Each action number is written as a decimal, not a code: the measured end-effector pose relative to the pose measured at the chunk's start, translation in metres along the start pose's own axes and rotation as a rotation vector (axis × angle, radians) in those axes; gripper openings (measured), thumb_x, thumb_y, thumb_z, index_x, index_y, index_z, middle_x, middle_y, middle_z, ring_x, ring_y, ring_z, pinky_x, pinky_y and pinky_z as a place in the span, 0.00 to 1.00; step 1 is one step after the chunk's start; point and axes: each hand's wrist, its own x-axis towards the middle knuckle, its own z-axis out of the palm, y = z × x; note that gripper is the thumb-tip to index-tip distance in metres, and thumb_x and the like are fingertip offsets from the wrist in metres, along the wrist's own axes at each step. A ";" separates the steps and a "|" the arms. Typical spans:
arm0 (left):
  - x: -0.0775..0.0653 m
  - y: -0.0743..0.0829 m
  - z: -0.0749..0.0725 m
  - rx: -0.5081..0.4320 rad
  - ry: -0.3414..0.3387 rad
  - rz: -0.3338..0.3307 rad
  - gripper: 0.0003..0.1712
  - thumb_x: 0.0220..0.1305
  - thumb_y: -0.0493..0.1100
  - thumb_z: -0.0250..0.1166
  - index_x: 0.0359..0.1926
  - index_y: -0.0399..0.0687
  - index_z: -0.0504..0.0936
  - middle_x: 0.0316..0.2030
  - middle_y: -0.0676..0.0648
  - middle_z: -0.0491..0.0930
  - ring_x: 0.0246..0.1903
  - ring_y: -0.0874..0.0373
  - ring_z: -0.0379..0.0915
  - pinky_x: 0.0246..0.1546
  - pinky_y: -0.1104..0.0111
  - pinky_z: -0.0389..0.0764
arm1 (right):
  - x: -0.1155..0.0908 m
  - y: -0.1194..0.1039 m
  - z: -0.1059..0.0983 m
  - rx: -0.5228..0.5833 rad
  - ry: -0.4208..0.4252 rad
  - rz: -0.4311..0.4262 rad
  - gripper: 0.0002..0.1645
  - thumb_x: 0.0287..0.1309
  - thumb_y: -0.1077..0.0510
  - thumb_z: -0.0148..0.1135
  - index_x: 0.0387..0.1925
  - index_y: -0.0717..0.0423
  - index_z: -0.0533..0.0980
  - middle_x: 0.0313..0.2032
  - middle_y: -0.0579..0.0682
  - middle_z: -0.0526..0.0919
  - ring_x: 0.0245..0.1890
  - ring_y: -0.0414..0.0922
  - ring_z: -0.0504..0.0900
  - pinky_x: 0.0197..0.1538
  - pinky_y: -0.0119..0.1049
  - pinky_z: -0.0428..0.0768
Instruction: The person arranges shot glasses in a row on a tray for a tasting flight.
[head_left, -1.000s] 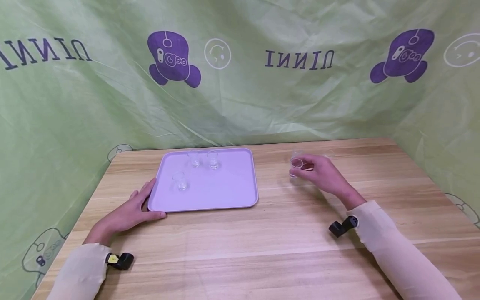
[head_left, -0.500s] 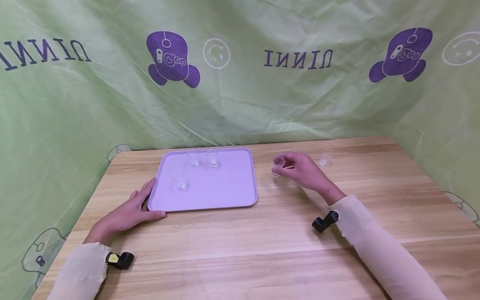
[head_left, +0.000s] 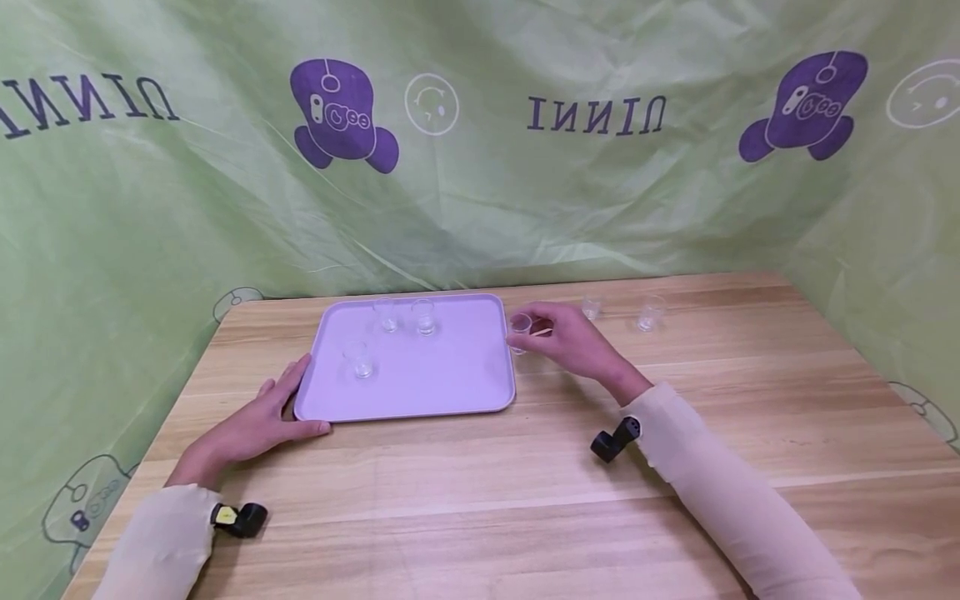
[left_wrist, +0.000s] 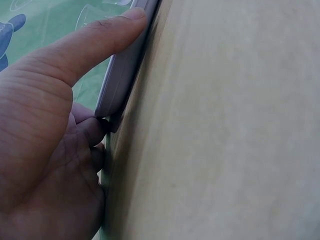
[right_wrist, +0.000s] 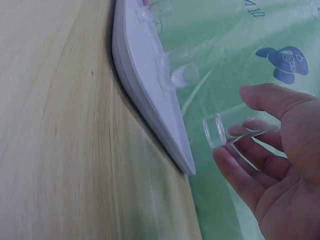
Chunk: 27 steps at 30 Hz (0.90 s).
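Note:
My right hand (head_left: 566, 337) pinches a clear shot glass (head_left: 519, 323) between thumb and fingers, beside the right rim of a lilac tray (head_left: 435, 387). In the right wrist view the glass (right_wrist: 216, 131) has its thick base pointing away from the palm, above the table surface. My left hand (head_left: 255, 427) rests at the tray's near left corner, thumb along the front edge and extended fingers against the left side. On the tray stand three more shot glasses: one at the back left (head_left: 388, 318), another glass (head_left: 425, 320) next to it, and a third glass (head_left: 362, 362) nearer the front.
Two further shot glasses stand on the wooden table (head_left: 450, 500) to the right: one glass (head_left: 592, 308) behind my right hand and another glass (head_left: 649, 315) farther right. A green printed cloth (head_left: 480, 208) hangs behind the table and along both sides.
My right hand has moved left with the shot glass, from the right part of the table to the tray's right rim. The left hand and tray stay in place.

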 end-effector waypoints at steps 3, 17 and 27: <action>0.000 0.001 0.000 -0.001 0.001 0.002 0.68 0.61 0.57 0.75 0.84 0.53 0.34 0.80 0.30 0.31 0.74 0.24 0.17 0.66 0.26 0.33 | 0.004 -0.003 0.008 0.010 -0.016 -0.014 0.19 0.64 0.57 0.73 0.52 0.63 0.83 0.44 0.53 0.86 0.44 0.51 0.85 0.51 0.44 0.84; -0.001 0.002 0.001 0.002 0.001 -0.013 0.67 0.62 0.57 0.75 0.84 0.52 0.35 0.80 0.32 0.31 0.73 0.23 0.16 0.66 0.26 0.33 | 0.029 -0.016 0.052 0.072 -0.078 -0.058 0.18 0.62 0.59 0.74 0.51 0.64 0.84 0.43 0.50 0.86 0.44 0.47 0.84 0.53 0.40 0.82; 0.000 0.000 0.001 -0.004 0.009 -0.006 0.67 0.61 0.57 0.75 0.84 0.53 0.35 0.80 0.31 0.31 0.73 0.23 0.17 0.66 0.27 0.32 | 0.050 -0.022 0.083 0.068 -0.107 -0.048 0.17 0.61 0.59 0.75 0.50 0.60 0.84 0.43 0.49 0.86 0.44 0.46 0.84 0.51 0.34 0.81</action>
